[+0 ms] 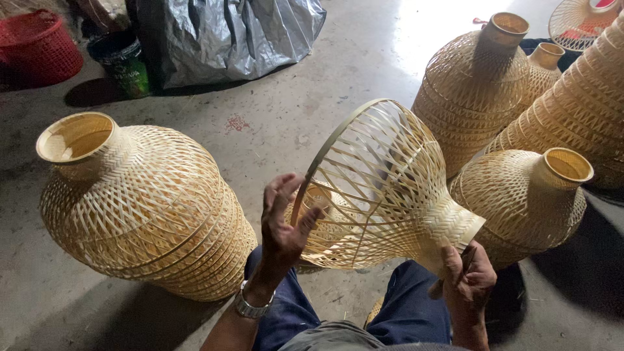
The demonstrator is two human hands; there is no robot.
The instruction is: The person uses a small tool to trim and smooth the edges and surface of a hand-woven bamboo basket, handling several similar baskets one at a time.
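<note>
We've got the open-weave bamboo shade [380,188] up over our knees, right hand [469,276] clamped on its narrow neck, left hand [284,218] spread open against the rim (finished stacks [146,201] all around), this weave apparently complete.

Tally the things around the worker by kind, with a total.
Woven bamboo shades: 7, one of them held by the left hand and right hand
Red plastic basket: 1
Green bucket: 1
Grey plastic sheet: 1
Total: 10
</note>
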